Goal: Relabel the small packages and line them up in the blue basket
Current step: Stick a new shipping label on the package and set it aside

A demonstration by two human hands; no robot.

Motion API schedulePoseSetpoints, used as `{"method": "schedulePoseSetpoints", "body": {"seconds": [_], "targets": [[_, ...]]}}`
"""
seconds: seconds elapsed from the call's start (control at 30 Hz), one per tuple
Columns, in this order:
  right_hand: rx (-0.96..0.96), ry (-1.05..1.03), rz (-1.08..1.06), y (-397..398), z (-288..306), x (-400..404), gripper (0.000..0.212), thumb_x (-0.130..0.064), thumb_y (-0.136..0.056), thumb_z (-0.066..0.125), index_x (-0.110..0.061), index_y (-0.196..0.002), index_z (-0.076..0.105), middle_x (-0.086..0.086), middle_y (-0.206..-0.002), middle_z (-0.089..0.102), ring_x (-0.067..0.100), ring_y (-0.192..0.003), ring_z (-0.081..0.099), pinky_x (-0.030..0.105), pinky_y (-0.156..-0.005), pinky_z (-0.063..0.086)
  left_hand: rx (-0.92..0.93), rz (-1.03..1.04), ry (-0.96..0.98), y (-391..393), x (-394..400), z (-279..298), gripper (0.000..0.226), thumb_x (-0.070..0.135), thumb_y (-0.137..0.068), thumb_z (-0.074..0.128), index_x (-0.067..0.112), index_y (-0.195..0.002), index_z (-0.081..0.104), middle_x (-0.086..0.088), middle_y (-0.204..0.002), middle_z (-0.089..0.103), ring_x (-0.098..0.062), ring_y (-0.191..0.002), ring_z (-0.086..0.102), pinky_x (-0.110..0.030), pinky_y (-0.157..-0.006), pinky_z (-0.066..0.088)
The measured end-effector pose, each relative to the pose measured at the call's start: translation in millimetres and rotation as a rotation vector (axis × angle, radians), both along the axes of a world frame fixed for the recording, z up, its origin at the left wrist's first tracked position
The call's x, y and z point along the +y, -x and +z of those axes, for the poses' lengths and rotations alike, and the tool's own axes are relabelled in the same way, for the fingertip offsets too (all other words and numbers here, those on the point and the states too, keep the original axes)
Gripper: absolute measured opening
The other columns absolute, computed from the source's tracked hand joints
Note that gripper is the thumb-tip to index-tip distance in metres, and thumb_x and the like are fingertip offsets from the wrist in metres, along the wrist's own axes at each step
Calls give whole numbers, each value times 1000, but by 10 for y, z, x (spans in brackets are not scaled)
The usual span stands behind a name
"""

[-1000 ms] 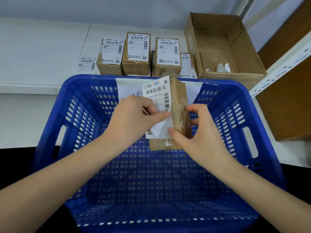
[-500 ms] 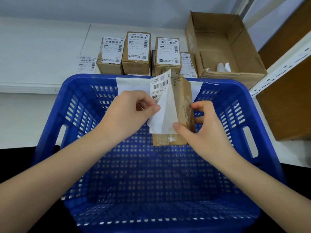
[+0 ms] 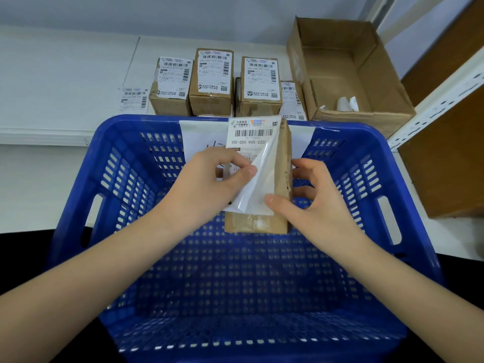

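Note:
Over the blue basket [image 3: 78,184] I hold a small brown package [image 3: 281,176] upright. My right hand [image 3: 317,203] grips its right side, thumb on the front face. My left hand [image 3: 207,184] pinches the white shipping label [image 3: 248,142], whose lower part is curled away from the box with its blank back showing. The label's top, with a barcode, stands above the package. Several labelled small packages [image 3: 212,82] stand in a row on the white surface behind the basket.
An open cardboard box [image 3: 377,74] with white scraps inside sits at the back right. A loose label [image 3: 132,98] lies left of the package row. A white paper sheet [image 3: 199,137] hangs on the basket's far wall. A white shelf post [image 3: 440,98] and brown panels stand to the right.
The label, folded over sideways half a second ago, now faces me flatter with its printed top upright. My left hand has kept its pinch and shifted slightly; the right hand still holds the package.

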State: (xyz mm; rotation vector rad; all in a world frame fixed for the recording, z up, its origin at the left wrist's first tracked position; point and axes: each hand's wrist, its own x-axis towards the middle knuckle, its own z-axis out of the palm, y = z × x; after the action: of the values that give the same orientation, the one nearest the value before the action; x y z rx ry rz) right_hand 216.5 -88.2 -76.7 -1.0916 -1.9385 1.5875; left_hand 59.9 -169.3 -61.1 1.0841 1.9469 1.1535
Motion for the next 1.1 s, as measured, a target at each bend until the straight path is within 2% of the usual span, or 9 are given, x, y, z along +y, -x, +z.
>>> {"method": "schedulePoseSetpoints", "body": {"seconds": [0.07,0.13,0.27,0.43,0.53,0.63,0.77,0.97,1.1], "targets": [[1,76,-21,20,16,15,75,-54,-57,73,-32,-120,41,-12,-112,56,8,-95,63,32,-74,58,44,-20,-22,-6,7,-7,15,22,-87,67,31,-75,66,18,-86,60,-5,-90,59,-23,-84,48],[-25,123,-49,39,21,32,85,-61,-49,69,-30,-124,41,-7,-112,58,11,-92,67,38,-75,59,57,-52,-29,-27,1,-18,14,20,-86,68,29,-75,67,22,-89,57,-8,-100,57,-33,-93,47],[-78,121,-77,54,-11,55,61,-47,-72,71,-28,-121,39,-4,-111,58,12,-91,67,40,-74,59,38,-76,-38,-41,-9,-59,16,18,-86,69,31,-76,67,20,-100,57,-7,-108,56,-38,-98,46],[-95,109,-92,49,-40,94,51,-35,-80,70,-28,-120,41,-5,-108,58,12,-91,66,42,-74,59,53,-80,-24,-7,-2,-47,17,20,-85,69,33,-75,66,14,-100,61,-7,-105,58,-31,-94,47],[-100,79,-85,45,-41,111,53,-36,-80,70,-27,-124,42,-5,-108,60,13,-91,67,42,-76,59,86,-62,0,29,4,-33,12,22,-84,70,31,-77,67,14,-103,59,5,-102,52,-19,-86,45],[-113,61,-95,46,-28,128,53,-38,-80,70,-27,-124,43,-6,-108,60,14,-92,66,43,-77,58,147,-16,34,77,13,-26,12,27,-83,71,37,-76,66,17,-107,52,17,-96,48,-5,-86,36],[-122,53,-106,36,5,150,49,-37,-80,69,-28,-120,43,-8,-106,59,13,-91,66,43,-78,58,203,-13,55,128,20,-7,14,30,-84,69,39,-74,64,10,-101,59,4,-93,54,-7,-80,37],[-133,46,-105,6,55,190,50,-37,-81,68,-28,-123,42,-8,-111,59,12,-93,65,41,-78,58,214,18,51,191,12,17,12,28,-86,67,36,-78,67,16,-89,64,6,-85,56,0,-72,37],[-135,49,-117,-1,57,202,52,-37,-80,69,-27,-124,42,-7,-110,59,13,-93,65,43,-78,58,177,33,32,216,7,21,12,26,-88,67,30,-77,67,6,-76,68,-7,-73,59,-10,-65,42]]}}
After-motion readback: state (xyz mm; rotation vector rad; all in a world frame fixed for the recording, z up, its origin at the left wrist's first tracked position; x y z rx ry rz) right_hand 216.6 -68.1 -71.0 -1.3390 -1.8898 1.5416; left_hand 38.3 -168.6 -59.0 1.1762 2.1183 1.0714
